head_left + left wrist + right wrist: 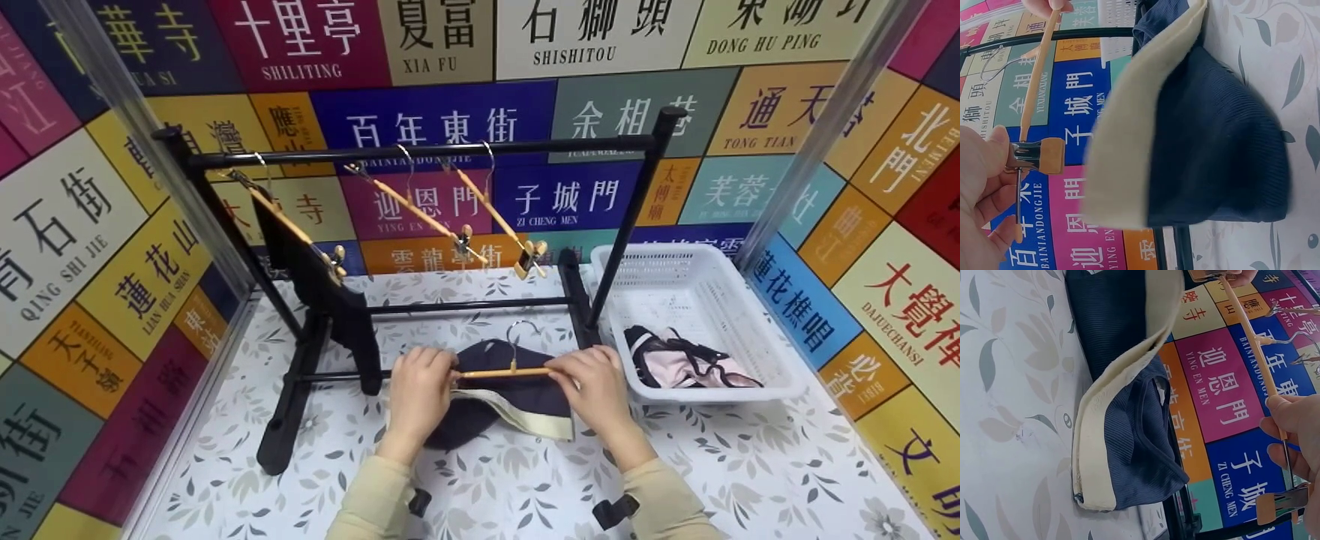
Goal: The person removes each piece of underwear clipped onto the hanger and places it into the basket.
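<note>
Here's the wooden hanger point(491, 373), held level above the dark garment point(461, 427), its hook pointing away from the person, and both ends are taken! The left hand point(421, 382) grasps one end, thumb right up against its metal clip point(1051, 156); the right hand point(596, 379) pinches the bar between thumb and fingers, the other clip point(1266, 509) tucked beside its palm. Look at the cream band point(536, 426) along the garment's near edge: the wrist views show it apart from both clips, nothing bitten. So this looks like the lining-up step, hanger being matched to the cloth, and the next move seems to call for sliding a clip along, squeezing it open and catching that band without a pucker. The garment itself lies on the leafy-patterned table point(525, 495), at the front of the black rack point(570, 148). Up on the rail, one hanger point(289, 221) carries a black garment point(330, 300), with two more alongside. Over to the right, the white basket point(720, 394) holds a pink-and-black bundle point(679, 364).
</note>
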The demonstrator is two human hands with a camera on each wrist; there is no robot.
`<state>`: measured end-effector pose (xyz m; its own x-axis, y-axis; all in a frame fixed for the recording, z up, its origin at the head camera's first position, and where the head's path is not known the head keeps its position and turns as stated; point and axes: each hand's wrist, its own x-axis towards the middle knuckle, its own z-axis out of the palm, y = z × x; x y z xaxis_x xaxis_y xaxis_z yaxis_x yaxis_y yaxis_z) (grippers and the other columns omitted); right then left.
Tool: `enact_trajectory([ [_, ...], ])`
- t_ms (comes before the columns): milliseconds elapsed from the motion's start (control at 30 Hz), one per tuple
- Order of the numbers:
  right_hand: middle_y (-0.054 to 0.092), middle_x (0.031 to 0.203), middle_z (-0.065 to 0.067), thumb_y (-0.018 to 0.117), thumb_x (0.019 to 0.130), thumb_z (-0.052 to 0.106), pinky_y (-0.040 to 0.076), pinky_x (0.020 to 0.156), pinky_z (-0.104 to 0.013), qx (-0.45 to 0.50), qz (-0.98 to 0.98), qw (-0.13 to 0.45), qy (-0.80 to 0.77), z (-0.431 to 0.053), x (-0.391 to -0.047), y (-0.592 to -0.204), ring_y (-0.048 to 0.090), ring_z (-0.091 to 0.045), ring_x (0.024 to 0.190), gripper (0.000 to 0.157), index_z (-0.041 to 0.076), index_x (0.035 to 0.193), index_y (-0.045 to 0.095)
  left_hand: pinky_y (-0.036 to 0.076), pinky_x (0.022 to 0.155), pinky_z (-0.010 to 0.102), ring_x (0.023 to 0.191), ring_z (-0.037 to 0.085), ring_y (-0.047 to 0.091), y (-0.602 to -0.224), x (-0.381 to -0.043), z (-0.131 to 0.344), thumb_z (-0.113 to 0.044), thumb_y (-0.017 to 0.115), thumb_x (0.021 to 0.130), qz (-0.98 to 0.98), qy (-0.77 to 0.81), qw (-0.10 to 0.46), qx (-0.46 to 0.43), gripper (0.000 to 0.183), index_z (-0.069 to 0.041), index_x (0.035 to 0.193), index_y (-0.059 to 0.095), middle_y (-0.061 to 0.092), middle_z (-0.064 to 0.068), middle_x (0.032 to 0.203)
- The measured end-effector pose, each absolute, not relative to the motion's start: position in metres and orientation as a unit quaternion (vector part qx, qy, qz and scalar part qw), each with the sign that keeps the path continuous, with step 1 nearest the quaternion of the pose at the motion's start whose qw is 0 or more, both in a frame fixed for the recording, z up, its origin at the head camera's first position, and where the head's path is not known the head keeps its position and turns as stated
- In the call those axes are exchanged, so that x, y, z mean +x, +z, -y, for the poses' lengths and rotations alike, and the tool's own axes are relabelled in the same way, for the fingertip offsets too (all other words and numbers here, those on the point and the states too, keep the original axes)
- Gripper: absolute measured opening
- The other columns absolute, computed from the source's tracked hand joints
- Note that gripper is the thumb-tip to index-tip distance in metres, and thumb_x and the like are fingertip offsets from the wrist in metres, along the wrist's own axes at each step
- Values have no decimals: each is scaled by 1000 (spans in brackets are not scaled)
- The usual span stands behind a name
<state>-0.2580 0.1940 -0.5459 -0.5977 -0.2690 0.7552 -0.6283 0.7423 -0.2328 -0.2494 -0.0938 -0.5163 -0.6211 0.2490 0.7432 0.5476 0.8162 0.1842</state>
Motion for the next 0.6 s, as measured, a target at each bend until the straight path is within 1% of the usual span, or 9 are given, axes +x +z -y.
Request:
enact_trajectory([
  [333, 72, 91, 5, 81, 79, 15, 39, 91, -55, 259, 862, 356, 249, -195, -257, -547, 63, -22, 83, 15, 18, 93, 76, 44, 69, 41, 85, 27, 60, -519, -249, 95, -18, 82, 75, 880, -199, 363, -233, 25, -10, 94, 67, 67, 5, 92],
  [467, 73, 91, 5, 82, 79, 14, 38, 91, -54, 259, 864, 355, 247, -195, -257, -548, 63, -22, 84, 16, 19, 93, 76, 44, 70, 43, 86, 29, 60, -523, -249, 95, -15, 84, 73, 880, -202, 360, -235, 28, -9, 96, 67, 67, 6, 94],
  [600, 73, 90, 5, 82, 78, 15, 39, 91, -53, 258, 862, 360, 244, -195, -256, -549, 64, -22, 83, 16, 19, 92, 76, 45, 72, 44, 89, 29, 60, -525, -248, 95, -15, 82, 76, 884, -202, 351, -234, 28, -9, 99, 68, 67, 5, 97],
])
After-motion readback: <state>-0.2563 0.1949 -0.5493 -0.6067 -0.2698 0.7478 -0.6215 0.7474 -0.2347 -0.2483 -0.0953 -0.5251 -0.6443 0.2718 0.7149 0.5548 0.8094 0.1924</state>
